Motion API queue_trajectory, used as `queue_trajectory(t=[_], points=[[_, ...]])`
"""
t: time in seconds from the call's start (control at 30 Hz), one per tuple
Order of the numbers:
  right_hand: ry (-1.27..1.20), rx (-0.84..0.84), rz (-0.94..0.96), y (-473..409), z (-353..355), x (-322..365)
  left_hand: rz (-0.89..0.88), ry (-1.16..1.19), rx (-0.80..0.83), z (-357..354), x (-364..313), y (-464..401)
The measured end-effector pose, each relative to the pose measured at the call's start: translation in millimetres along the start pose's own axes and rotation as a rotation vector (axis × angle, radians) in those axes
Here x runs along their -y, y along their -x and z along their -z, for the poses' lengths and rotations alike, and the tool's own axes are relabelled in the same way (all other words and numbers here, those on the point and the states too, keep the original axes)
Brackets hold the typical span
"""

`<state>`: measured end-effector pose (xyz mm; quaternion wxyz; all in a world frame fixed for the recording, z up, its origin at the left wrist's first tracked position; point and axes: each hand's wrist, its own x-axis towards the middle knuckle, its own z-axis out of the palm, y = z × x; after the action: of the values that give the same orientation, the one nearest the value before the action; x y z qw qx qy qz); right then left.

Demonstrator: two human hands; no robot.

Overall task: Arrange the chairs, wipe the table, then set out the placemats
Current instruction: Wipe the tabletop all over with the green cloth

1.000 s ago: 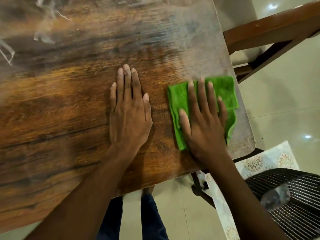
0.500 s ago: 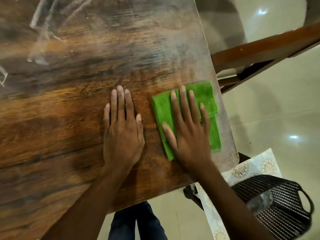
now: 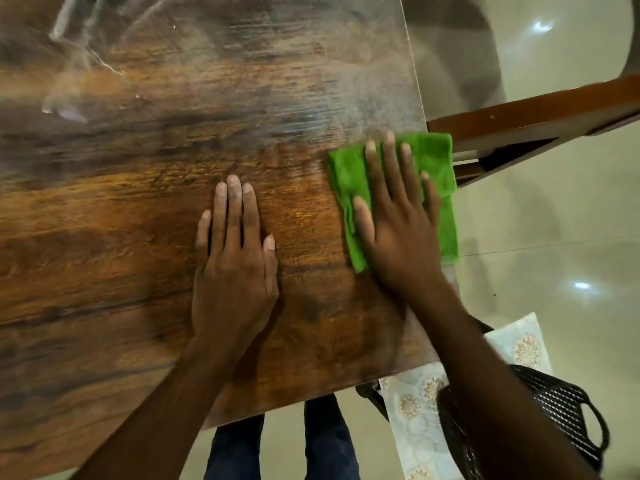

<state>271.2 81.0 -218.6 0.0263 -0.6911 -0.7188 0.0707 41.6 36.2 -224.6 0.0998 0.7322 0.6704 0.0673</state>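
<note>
The right hand (image 3: 398, 233) presses the folded green cloth (image 3: 438, 161) flat, fingers straight, at the wooden table's (image 3: 121, 254) right edge. The left hand (image 3: 233, 268) lies flat just beside. Below the right arm, floral placemats (image 3: 415, 427) lie under a black mesh basket (image 3: 568, 410); its contents are hidden.

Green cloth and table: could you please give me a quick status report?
Right hand flat, pressing green cloth at table's right edge. Left hand flat on bare wood. Nothing in the way.
</note>
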Motion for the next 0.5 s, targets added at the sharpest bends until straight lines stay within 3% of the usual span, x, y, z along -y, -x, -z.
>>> queue_trajectory(t=[0.17, 0.37, 0.5], points=[[0.007, -0.040, 0.026, -28.1, 1.2, -14.4, 0.011, 0.031, -0.016, 0.1, -1.9, -1.4], [-0.021, 0.115, 0.024, 101.3, 7.8, -26.6, 0.019, 0.040, -0.040, 2.7, -5.9, 0.3], [-0.055, 0.194, 0.016, 176.5, -1.2, 27.1, 0.026, 0.009, -0.049, 1.5, -5.5, 3.2]])
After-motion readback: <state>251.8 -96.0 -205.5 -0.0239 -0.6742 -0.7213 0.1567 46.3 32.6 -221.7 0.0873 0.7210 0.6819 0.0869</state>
